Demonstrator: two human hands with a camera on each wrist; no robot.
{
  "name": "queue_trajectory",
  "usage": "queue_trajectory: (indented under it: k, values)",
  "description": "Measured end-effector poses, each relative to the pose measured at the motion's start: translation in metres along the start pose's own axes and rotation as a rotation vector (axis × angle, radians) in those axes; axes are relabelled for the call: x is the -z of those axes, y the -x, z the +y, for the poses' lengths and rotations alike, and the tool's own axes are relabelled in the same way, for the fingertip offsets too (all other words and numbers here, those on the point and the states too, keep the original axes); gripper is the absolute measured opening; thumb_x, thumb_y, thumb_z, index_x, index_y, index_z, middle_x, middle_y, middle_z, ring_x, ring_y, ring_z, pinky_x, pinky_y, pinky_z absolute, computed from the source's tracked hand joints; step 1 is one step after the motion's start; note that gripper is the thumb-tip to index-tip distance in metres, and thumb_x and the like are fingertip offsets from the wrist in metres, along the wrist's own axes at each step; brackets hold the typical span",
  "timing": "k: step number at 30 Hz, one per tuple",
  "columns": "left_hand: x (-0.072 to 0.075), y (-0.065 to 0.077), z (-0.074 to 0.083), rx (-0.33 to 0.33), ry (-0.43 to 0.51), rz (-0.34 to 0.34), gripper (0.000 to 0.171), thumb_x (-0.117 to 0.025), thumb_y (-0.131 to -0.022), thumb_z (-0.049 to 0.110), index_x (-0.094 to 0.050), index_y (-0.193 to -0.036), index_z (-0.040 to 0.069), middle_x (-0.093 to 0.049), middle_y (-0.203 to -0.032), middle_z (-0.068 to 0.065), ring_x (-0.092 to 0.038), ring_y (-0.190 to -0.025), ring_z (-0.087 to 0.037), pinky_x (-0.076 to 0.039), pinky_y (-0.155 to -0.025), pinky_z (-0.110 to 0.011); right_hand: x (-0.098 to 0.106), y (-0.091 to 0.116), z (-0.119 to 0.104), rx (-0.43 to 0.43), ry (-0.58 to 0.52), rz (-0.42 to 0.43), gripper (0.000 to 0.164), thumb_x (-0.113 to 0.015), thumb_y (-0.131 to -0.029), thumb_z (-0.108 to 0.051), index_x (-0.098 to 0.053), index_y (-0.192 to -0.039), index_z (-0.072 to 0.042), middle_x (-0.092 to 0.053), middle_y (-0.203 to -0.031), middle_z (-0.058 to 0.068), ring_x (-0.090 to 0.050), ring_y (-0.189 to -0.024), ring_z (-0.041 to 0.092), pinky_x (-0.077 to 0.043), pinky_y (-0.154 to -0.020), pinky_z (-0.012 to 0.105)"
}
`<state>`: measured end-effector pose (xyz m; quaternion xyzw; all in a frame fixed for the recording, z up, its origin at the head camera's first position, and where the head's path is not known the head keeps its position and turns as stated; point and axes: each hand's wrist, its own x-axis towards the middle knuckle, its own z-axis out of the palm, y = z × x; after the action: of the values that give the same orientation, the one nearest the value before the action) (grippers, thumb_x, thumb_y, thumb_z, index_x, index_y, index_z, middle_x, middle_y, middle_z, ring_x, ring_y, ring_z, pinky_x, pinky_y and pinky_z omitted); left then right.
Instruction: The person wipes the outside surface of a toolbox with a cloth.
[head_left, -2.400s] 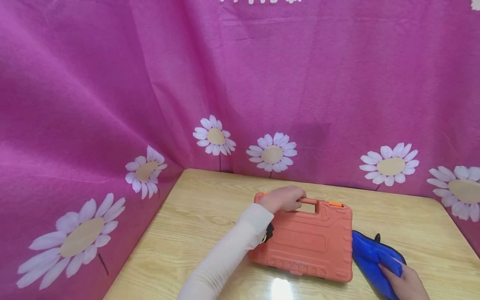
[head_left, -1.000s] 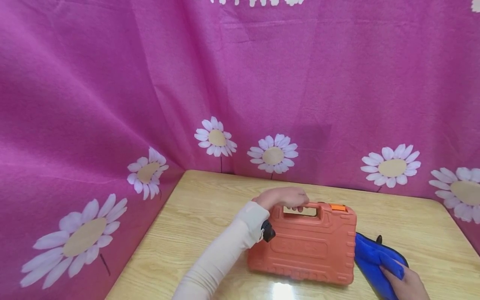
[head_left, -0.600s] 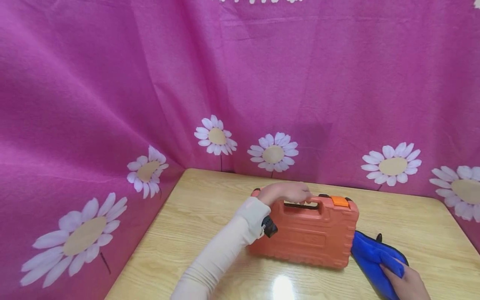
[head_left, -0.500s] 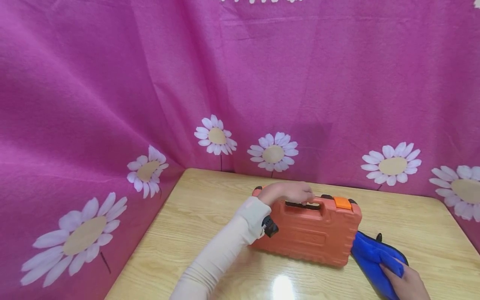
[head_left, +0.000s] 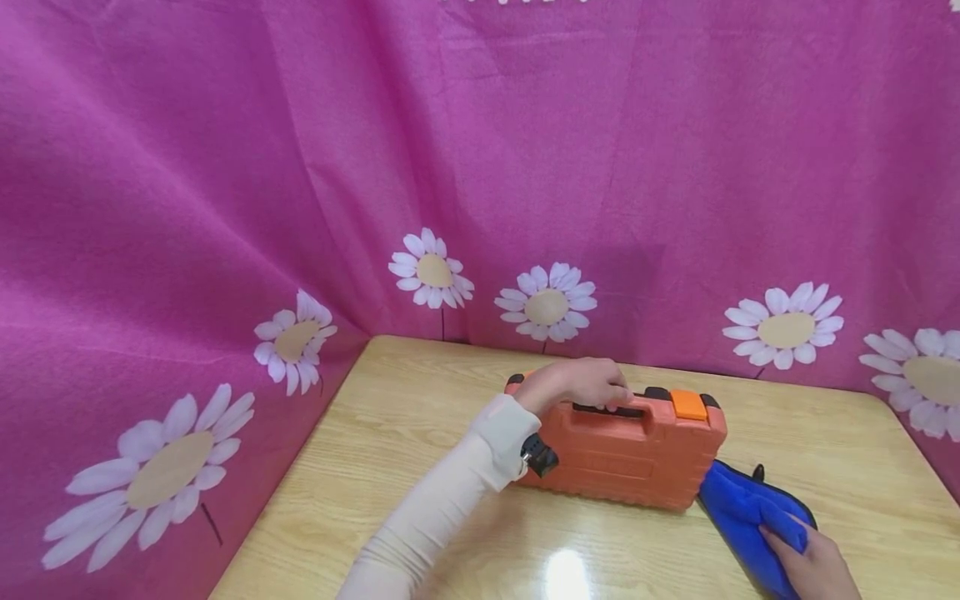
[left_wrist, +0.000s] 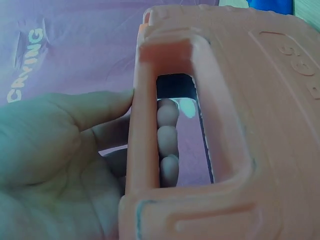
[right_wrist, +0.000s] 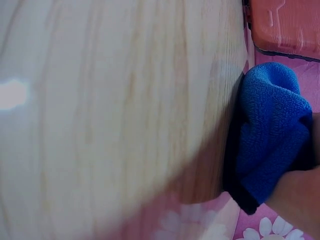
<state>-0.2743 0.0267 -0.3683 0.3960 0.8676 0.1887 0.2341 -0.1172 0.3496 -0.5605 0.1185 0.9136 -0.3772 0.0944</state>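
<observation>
An orange-red plastic tool case point(head_left: 615, 462) stands on its edge near the middle of the table, leaning a little. My left hand point(head_left: 588, 385) grips its top handle point(left_wrist: 143, 130); in the left wrist view the fingertips come through the handle's opening and the thumb lies along the near side. An orange latch point(head_left: 688, 405) shows at the case's right top end. To the right, my right hand point(head_left: 813, 567) holds a bunched blue cloth point(head_left: 750, 508) with a dark border against the table. In the right wrist view folds of the cloth point(right_wrist: 272, 125) hide most of the fingers.
A light wood-grain table point(head_left: 420, 417) lies under everything, with a bright reflection near its front. Behind and to the left hangs a magenta curtain point(head_left: 562, 150) printed with white daisies. A small dark tip point(head_left: 758, 473) sticks up behind the cloth.
My left hand has tilted the case up from a flatter slant to nearly upright, so its top edge and black and orange latch parts show. The right hand and cloth have hardly moved.
</observation>
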Motion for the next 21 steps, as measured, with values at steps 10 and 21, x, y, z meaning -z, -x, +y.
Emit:
queue_trajectory:
  k: [10,21]
  values:
    - [-0.004,0.017,0.009,-0.083,-0.034,-0.058,0.037,-0.054,-0.105,0.024,-0.061,-0.072,0.009,-0.043,-0.061,0.005,-0.036,-0.054,-0.005,-0.031,-0.054,-0.019,0.002,-0.001,-0.003,-0.002,0.016,-0.005,0.068,-0.048,-0.105,-0.037,-0.039,-0.135,0.023,-0.050,-0.129,0.042,-0.045,-0.121,0.060,-0.043,-0.093,0.068]
    - [-0.019,0.036,0.019,-0.077,-0.105,-0.014,0.023,-0.056,-0.104,0.023,-0.074,-0.109,0.009,-0.060,-0.083,0.005,-0.051,-0.074,-0.005,-0.042,-0.066,-0.014,-0.001,-0.003,0.002,-0.013,-0.010,-0.019,0.077,-0.048,-0.103,-0.046,-0.038,-0.136,0.023,-0.049,-0.130,0.041,-0.046,-0.120,0.059,-0.043,-0.093,0.068]
